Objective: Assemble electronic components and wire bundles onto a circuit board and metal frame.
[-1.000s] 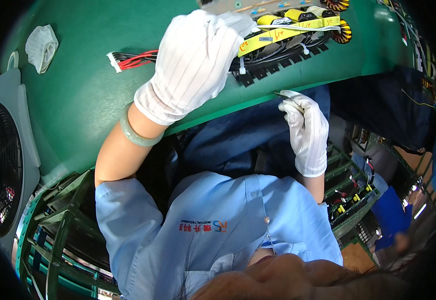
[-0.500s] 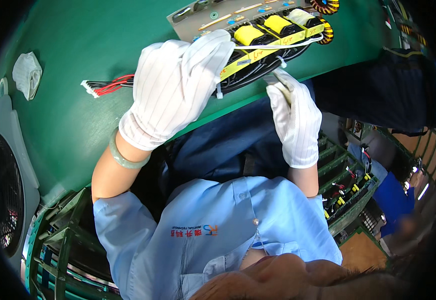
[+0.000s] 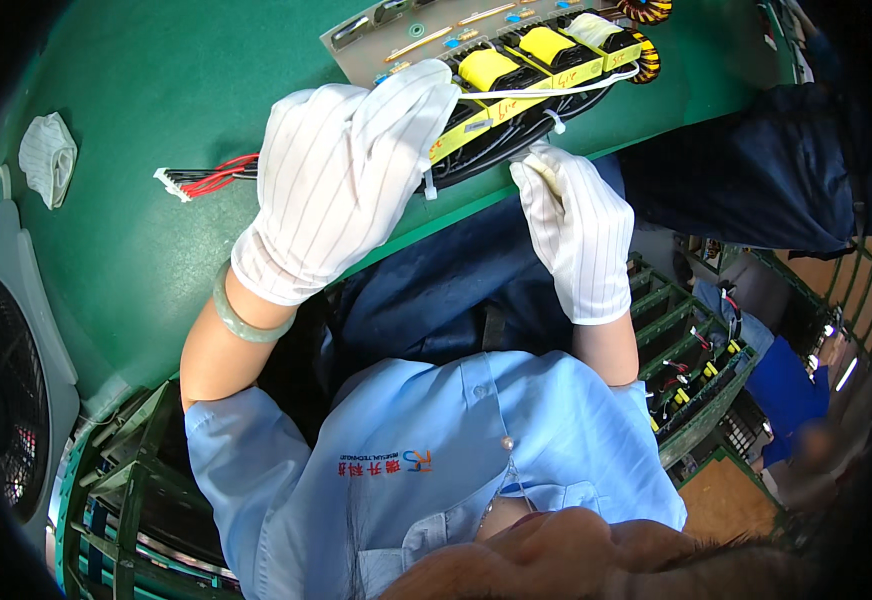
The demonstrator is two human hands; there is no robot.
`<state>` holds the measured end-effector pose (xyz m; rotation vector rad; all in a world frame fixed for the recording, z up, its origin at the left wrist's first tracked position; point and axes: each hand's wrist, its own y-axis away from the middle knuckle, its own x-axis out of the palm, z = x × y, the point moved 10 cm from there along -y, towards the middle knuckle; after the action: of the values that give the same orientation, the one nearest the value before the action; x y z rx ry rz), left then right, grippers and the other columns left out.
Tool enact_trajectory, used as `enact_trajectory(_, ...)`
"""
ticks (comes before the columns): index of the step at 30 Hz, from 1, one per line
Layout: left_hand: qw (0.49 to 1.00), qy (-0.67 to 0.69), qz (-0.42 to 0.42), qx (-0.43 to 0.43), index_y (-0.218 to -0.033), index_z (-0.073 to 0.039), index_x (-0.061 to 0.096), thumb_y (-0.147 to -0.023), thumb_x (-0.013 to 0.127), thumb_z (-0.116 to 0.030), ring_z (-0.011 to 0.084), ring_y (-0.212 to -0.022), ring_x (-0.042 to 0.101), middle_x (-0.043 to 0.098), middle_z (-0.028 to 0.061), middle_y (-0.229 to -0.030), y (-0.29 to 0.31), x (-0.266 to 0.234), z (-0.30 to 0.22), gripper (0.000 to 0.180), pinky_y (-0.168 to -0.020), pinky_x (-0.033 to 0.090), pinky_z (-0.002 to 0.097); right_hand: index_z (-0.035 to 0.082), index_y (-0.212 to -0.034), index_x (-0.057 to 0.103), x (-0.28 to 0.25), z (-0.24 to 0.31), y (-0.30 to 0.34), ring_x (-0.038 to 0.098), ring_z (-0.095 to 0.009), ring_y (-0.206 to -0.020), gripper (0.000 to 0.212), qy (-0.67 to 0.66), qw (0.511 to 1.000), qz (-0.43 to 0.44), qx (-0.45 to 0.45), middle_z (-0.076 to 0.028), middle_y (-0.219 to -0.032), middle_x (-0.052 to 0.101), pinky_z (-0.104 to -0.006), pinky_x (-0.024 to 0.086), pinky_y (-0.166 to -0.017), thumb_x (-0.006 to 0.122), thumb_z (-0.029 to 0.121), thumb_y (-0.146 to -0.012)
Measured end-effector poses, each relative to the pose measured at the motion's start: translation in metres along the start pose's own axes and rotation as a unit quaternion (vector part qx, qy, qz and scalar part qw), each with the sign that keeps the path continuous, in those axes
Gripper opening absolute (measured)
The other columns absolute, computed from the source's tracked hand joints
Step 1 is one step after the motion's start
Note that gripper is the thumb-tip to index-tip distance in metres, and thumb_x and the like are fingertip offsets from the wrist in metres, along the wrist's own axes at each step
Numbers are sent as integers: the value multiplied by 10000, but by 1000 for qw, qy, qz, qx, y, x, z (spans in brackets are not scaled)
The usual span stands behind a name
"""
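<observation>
A circuit board (image 3: 381,48) with a row of yellow-taped transformers (image 3: 492,72) lies at the far side. My left hand (image 3: 331,185), in a white striped glove, closes round the board's left end and covers part of it. A black wire bundle (image 3: 491,148) runs along the near edge, with white cable ties (image 3: 555,122) sticking out. Red and black wires with a white connector (image 3: 173,185) emerge left of that hand. My right hand (image 3: 584,235), also gloved, is pinched closed just below the bundle; whatever its fingers hold is hidden.
The green tabletop (image 3: 166,90) bears a crumpled white cloth item (image 3: 48,160) at the left. A grey fan (image 3: 16,350) stands beside the table. Green racks (image 3: 696,370) with parts are at the lower right, and a person in blue (image 3: 786,395) is beyond them.
The board and both my hands have shifted slightly left in view. My right fingertips have come closer to the wire bundle; the thin grey piece seen at them before no longer shows.
</observation>
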<state>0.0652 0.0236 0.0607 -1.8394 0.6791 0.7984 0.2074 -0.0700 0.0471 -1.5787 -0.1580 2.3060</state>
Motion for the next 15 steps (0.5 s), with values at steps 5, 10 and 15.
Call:
enact_trajectory(5,1000,-21,13,9,-1275,-66,612,-709,702,-143,232,-927,601,632,63,-1327,-1,1,-2,578,-838,457,376,65,-971,671,1,2,1,680,-280,-720,121,3,1000,1,-4,-99,-890,704,-326,551,-640,723,141,-892)
enact_trajectory(10,1000,-25,5,16,-1255,-70,620,-711,700,-146,223,-902,598,638,63,-1318,-3,0,-3,555,-821,454,370,63,-984,675,-1,5,1,681,-276,-717,126,17,1000,-4,-3,-97,-883,703,-324,550,-636,720,140,-894)
enact_trajectory(15,1000,-21,2,15,-1248,-73,623,-713,703,-149,222,-894,601,642,62,-1312,-3,-2,-4,546,-812,453,372,61,-993,677,0,6,2,682,-274,-719,132,10,1000,-2,0,-96,-883,703,-326,551,-635,718,141,-896)
